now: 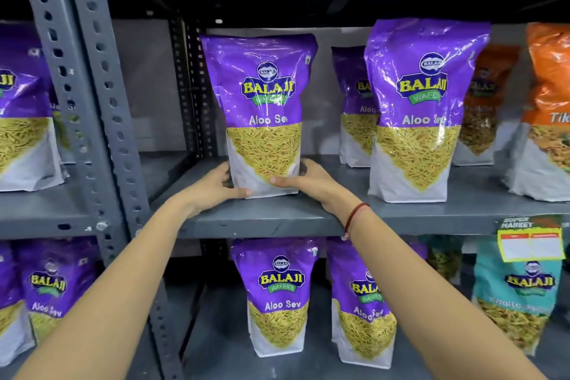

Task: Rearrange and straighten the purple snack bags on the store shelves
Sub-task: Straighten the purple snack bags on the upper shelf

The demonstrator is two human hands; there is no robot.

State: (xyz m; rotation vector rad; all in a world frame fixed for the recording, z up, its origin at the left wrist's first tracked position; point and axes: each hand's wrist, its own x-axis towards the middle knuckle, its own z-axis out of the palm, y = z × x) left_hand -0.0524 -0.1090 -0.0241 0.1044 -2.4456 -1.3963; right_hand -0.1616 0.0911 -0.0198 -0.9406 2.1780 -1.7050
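Over on the far right of my shelf there's an orange snack bag (547, 108) standing upright, with a darker orange one (484, 102) tucked behind it. Below that, a teal bag (521, 296) sits on the lower shelf, and a yellow supermarket price tag (531, 241) hangs off the grey shelf edge (262, 222). Grey perforated upright (92, 102) on my left.

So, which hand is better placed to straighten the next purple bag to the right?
The right hand: it holds the current bag on the side nearer the next purple bag; the left hand would cross over.

both hands (262, 187) around an upright purple snack bag (262, 108) on a grey shelf (277, 219)
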